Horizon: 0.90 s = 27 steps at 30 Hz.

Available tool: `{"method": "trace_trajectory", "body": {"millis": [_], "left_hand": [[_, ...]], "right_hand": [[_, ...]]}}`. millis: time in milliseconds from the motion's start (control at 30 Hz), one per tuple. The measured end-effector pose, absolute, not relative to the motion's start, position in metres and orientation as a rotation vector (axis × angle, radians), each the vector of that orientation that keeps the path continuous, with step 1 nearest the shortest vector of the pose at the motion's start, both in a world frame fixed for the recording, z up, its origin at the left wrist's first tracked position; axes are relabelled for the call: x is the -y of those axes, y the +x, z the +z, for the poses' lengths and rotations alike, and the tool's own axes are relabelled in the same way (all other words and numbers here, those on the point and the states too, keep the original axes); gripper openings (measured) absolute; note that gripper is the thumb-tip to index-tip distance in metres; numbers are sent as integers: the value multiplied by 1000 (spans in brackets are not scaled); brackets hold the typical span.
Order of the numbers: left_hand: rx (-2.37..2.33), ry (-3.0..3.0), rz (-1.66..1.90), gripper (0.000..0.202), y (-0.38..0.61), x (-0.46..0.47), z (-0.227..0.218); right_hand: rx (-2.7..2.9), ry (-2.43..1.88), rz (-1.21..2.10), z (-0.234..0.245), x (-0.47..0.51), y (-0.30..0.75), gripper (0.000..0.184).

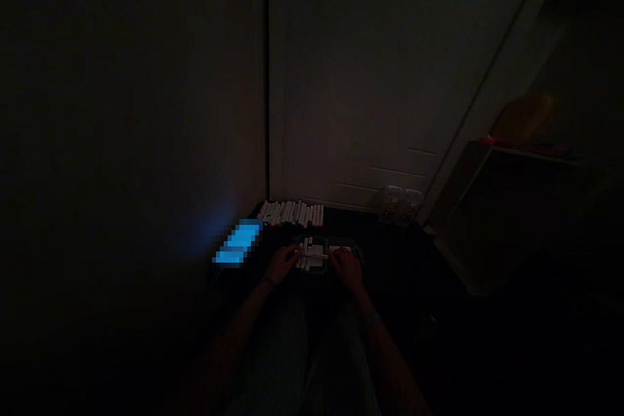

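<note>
The scene is very dark. My left hand (281, 264) reaches in from the left, its fingers pinched at the left end of a white marker pen (316, 256). At the right end of that pen, the fingers of my right hand (347, 268) are bent closed on it. The pen lies level between both hands, above an open clear plastic case (319, 269). In the left half of the case several white markers (307, 246) stand side by side. Something white lies under my right fingers in the other half; I cannot make out what.
Behind the case, a row of several white markers (292, 213) lies on the dark tabletop (390, 253) by the wall. A glowing blue, blurred screen (238, 244) stands at the left. Two clear packs (400, 205) stand at the back right, and a shelf unit (468, 208) is farther right.
</note>
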State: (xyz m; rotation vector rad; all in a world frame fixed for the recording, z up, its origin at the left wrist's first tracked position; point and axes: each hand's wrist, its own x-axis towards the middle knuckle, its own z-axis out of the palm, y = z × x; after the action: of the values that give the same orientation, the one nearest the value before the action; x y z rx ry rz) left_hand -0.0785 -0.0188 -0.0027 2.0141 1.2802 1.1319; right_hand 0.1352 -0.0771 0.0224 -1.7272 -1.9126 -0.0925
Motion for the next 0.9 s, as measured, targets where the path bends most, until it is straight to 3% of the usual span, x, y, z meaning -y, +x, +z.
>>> {"method": "trace_trajectory", "body": {"millis": [900], "left_hand": [[-1320,2021,1115,38,-77,23,2]], "right_hand": [[1929,-1740,-106,26,79,135,37]]}}
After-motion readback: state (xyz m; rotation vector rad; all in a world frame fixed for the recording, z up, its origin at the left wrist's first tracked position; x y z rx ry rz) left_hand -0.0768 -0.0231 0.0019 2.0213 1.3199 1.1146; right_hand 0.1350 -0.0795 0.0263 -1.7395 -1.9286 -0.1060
